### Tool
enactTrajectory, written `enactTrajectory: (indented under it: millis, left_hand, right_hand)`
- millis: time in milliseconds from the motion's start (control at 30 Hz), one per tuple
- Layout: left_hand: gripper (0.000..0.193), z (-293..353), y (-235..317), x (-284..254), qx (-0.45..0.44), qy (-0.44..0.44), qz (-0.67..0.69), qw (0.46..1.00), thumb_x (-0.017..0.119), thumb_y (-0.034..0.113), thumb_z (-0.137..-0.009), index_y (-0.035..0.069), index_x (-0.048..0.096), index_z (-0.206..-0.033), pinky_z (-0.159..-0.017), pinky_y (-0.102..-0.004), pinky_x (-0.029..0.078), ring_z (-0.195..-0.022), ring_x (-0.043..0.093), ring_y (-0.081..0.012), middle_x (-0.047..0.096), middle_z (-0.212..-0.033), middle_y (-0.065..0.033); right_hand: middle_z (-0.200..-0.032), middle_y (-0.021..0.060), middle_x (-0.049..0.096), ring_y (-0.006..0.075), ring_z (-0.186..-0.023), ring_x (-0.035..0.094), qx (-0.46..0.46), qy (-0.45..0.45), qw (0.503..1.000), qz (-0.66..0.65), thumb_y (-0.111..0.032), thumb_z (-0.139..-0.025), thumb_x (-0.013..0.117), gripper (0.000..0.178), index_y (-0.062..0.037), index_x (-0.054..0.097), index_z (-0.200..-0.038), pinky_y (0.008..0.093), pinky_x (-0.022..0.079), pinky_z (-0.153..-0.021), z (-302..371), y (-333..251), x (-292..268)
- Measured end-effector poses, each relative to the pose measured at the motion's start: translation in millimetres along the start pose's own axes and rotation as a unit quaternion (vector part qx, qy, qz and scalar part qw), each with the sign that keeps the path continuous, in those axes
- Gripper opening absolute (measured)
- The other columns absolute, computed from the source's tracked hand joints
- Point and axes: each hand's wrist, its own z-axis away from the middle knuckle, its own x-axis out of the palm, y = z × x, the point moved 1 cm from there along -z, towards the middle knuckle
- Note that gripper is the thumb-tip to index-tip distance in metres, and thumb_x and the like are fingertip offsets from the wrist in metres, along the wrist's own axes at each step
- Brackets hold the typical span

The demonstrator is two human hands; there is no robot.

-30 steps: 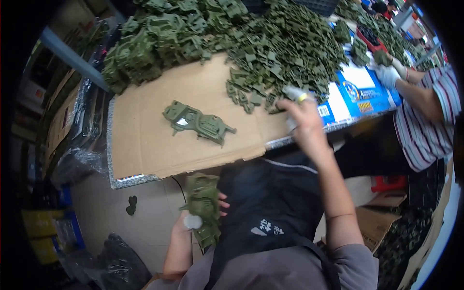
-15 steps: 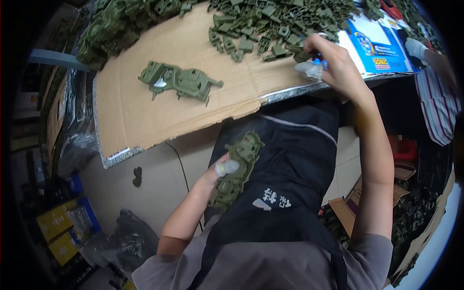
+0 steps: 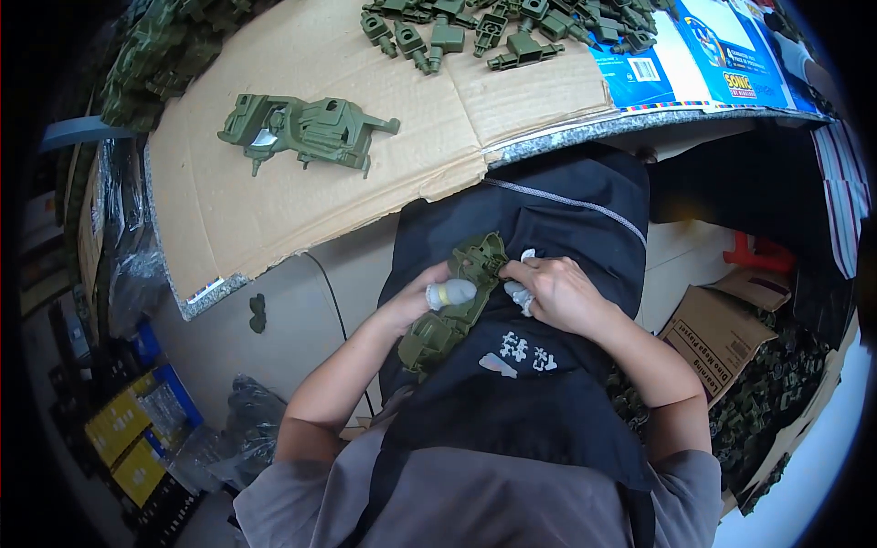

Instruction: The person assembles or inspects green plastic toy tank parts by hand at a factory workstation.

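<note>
An olive-green plastic toy vehicle body [image 3: 434,336] lies slanted across my lap, on the black apron. My left hand [image 3: 438,294] grips it around the middle, with a white wrapped thumb on top. At its upper right edge, my right hand [image 3: 565,294] has its fingers pinched together and touches the body there. Anything between those fingertips is hidden. White wrapping also covers a right-hand digit. A similar green toy vehicle body [image 3: 320,132] sits on the cardboard-covered table.
Small green plastic parts [image 3: 448,38] lie loose at the table's far side, beside blue printed sheets [image 3: 630,80]. More green bodies [image 3: 151,68] are heaped at far left. A cardboard flap [image 3: 717,338] and dark green parts lie at right. A co-worker's striped clothing [image 3: 836,196] shows at far right.
My right hand has come from the small-parts pile down to the toy body on my lap. My left hand keeps its hold. The view has shifted slightly.
</note>
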Motion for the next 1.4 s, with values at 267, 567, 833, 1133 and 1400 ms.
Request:
enactTrajectory:
  millis: [267,567,833,1133,1400]
  left_hand:
    - [0.055,-3,1,-1,0.016,-0.007,-0.027,0.999,0.065,0.023,-0.079,0.002,0.043,-0.126,-0.085,-0.0242,0.043,-0.098,0.052,-0.0095,0.054,-0.112,-0.0026]
    - [0.05,-5,-10,-12,0.024,0.038,-0.09,0.995,0.068,0.027,-0.077,0.004,0.051,-0.117,-0.074,-0.0218,0.045,-0.085,0.055,-0.0058,0.059,-0.098,0.0003]
    - [0.045,1,-6,-5,0.029,0.028,-0.163,0.986,0.066,0.013,-0.078,0.004,0.049,-0.118,-0.07,-0.0221,0.047,-0.08,0.056,-0.0053,0.06,-0.095,-0.0008]
    - [0.046,22,-2,-9,0.089,0.082,-0.177,0.977,0.066,0.01,-0.077,0.002,0.048,-0.119,-0.077,-0.024,0.046,-0.086,0.057,-0.0085,0.059,-0.101,-0.0025]
    - [0.05,26,-15,-23,0.061,0.089,-0.165,0.98,0.067,0.014,-0.077,0.002,0.046,-0.121,-0.08,-0.0263,0.045,-0.09,0.056,-0.0098,0.058,-0.104,-0.0036]
  right_hand:
    - [-0.072,0.0191,0.061,0.034,-0.071,0.061,-0.032,0.008,0.999,-0.039,0.007,-0.057,0.051,0.033,0.0019,0.057,-0.089,0.0419,0.049,-0.065,-14,9,7]
    - [-0.087,0.0178,0.063,0.0353,-0.081,0.06,-0.023,-0.043,0.99,-0.132,0.006,-0.064,0.052,0.032,-0.0014,0.059,-0.095,0.0388,0.049,-0.073,-28,35,26]
    - [-0.085,0.0193,0.063,0.0351,-0.08,0.06,-0.059,0.007,0.993,-0.1,0.005,-0.061,0.052,0.035,-0.0022,0.059,-0.094,0.0403,0.05,-0.073,-16,29,35]
    - [-0.087,0.0191,0.062,0.035,-0.082,0.06,-0.089,0.022,0.995,-0.04,0.008,-0.056,0.049,0.039,0.0003,0.059,-0.093,0.0399,0.049,-0.074,-34,-2,21]
    - [-0.086,0.0173,0.063,0.0338,-0.079,0.06,-0.102,-0.082,0.991,-0.026,0.006,-0.058,0.051,0.036,-0.001,0.059,-0.093,0.0404,0.05,-0.071,-65,-1,25]
